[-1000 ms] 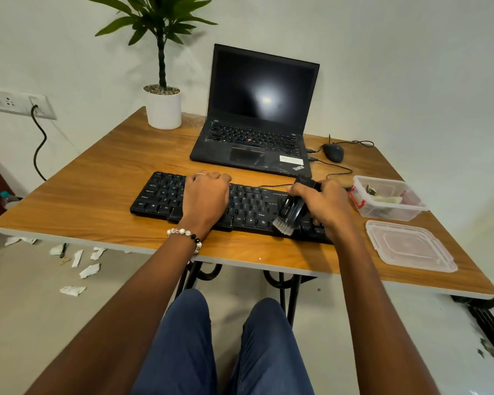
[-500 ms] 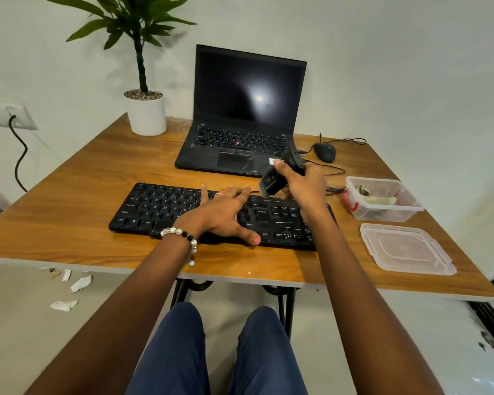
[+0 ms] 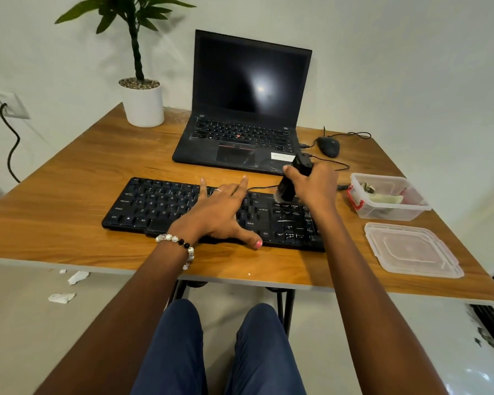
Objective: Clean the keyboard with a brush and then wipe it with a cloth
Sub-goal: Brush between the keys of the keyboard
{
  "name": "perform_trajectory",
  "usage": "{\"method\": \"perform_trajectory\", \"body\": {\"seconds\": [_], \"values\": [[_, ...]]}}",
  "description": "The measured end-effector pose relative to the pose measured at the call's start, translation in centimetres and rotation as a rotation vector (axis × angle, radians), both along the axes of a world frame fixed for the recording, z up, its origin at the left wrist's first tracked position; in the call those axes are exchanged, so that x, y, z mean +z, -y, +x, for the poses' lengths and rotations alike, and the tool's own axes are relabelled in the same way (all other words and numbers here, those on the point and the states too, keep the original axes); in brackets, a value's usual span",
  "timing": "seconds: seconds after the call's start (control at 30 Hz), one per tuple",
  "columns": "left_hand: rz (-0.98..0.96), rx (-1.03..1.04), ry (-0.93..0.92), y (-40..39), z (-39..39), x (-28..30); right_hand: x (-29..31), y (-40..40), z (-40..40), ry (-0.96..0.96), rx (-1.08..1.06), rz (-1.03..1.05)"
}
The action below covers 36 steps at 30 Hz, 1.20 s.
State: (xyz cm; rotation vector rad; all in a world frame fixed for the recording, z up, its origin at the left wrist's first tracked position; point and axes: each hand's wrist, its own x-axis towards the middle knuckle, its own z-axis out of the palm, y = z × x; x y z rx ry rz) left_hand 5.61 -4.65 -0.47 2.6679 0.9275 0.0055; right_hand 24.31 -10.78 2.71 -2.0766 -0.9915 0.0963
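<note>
Your left hand lies flat with fingers spread, while your right hand is curled tight, wrist raised.

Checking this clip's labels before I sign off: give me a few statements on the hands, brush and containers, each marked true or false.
1. The right hand grips the brush. True.
2. The left hand lies flat on the keyboard, fingers spread. True.
3. The laptop is closed. False: it stands open, screen dark.
4. The lid is on the plastic box. False: it lies on the table, nearer the person.
5. A cloth covers the keyboard. False: none does.
</note>
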Motion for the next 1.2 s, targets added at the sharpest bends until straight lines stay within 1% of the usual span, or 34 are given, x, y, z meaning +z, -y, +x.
{"method": "perform_trajectory", "body": {"seconds": [0.03, 0.07, 0.1, 0.17, 0.2, 0.23, 0.27, 0.3, 0.37, 0.4, 0.43, 0.5, 0.53, 0.6, 0.67, 0.7, 0.77, 0.8, 0.83, 0.9, 0.93, 0.97, 1.0, 1.07, 1.1, 1.13, 1.17, 1.2], "values": [[-0.003, 0.0, -0.001, 0.0, 0.0, 0.0, 0.5, 0.2, -0.1, 0.076, -0.024, -0.021], [-0.002, -0.003, -0.003, 0.0, 0.0, 0.1, 0.9, 0.2, -0.1, 0.089, -0.004, -0.009], [0.003, -0.009, -0.005, 0.0, 0.1, 0.0, 1.1, 0.3, -0.2, 0.012, 0.042, 0.031], [0.024, -0.021, -0.007, -0.2, 0.2, -0.2, 0.9, 0.5, -0.6, -0.308, 0.116, 0.152], [0.033, -0.023, -0.008, -0.2, 0.2, -0.3, 0.5, 0.7, -0.6, -0.418, 0.129, 0.183], [0.038, -0.021, -0.011, -0.2, 0.3, -0.3, 0.1, 0.9, -0.5, -0.429, 0.125, 0.179], [0.041, -0.019, -0.015, -0.1, 0.3, -0.3, -0.2, 0.9, -0.4, -0.383, 0.107, 0.155], [0.041, -0.017, -0.019, 0.0, 0.4, -0.2, -0.1, 1.0, -0.2, -0.286, 0.08, 0.121], [0.036, -0.012, -0.024, 0.1, 0.4, 0.0, 0.6, 1.0, 0.3, -0.001, 0.018, 0.01], [0.03, -0.009, -0.028, 0.1, 0.5, 0.1, 1.1, 0.9, 0.5, 0.062, 0.009, 0.002], [0.024, -0.007, -0.033, 0.2, 0.6, 0.1, 1.5, 1.0, 0.5, 0.006, 0.043, 0.028], [0.015, 0.002, -0.043, 0.2, 0.8, 0.0, 1.7, 1.2, 0.1, -0.26, 0.14, 0.125], [0.013, 0.008, -0.049, 0.3, 0.8, 0.0, 1.4, 1.3, 0.0, -0.32, 0.16, 0.131], [0.015, 0.019, -0.063, 0.4, 1.0, 0.1, 0.7, 1.8, 0.4, -0.309, 0.141, 0.092], [0.014, 0.025, -0.073, 0.5, 1.1, 0.2, 0.4, 2.1, 1.2, -0.238, 0.074, 0.071], [0.012, 0.029, -0.075, 0.6, 1.1, 0.2, 0.5, 2.3, 1.5, -0.164, 0.041, 0.061], [0.014, 0.037, -0.08, 0.7, 1.2, 0.0, 1.1, 2.4, 1.9, 0.048, -0.016, 0.005], [0.02, 0.041, -0.084, 0.8, 1.2, -0.1, 1.4, 2.4, 1.8, 0.091, -0.021, 0.008], [0.025, 0.046, -0.088, 0.8, 1.2, -0.2, 1.4, 2.5, 1.8, 0.019, 0.012, 0.04], [0.024, 0.055, -0.093, 0.9, 1.2, -0.1, 1.2, 2.7, 1.5, -0.277, 0.09, 0.128], [0.025, 0.051, -0.095, 1.0, 1.2, 0.0, 0.9, 2.9, 1.4, -0.351, 0.097, 0.135], [0.033, 0.042, -0.1, 0.9, 1.2, 0.2, 0.8, 3.0, 1.4, -0.326, 0.083, 0.115], [0.04, 0.028, -0.105, 0.9, 1.3, 0.2, 0.7, 3.1, 1.5, -0.251, 0.048, 0.08], [0.035, 0.002, -0.11, 0.9, 1.6, 0.3, 1.2, 3.3, 1.5, 0.026, -0.043, -0.016], [0.026, -0.009, -0.11, 0.8, 1.7, 0.3, 1.5, 3.3, 1.4, 0.129, -0.07, -0.032], [0.021, -0.018, -0.109, 0.8, 1.8, 0.3, 1.7, 3.3, 1.3, 0.149, -0.053, -0.013], [0.02, -0.025, -0.107, 0.8, 2.0, 0.3, 1.8, 3.2, 1.1, 0.07, 0.009, 0.038], [0.024, -0.031, -0.103, 0.7, 2.1, 0.3, 1.8, 3.2, 0.7, -0.056, 0.074, 0.11]]}}
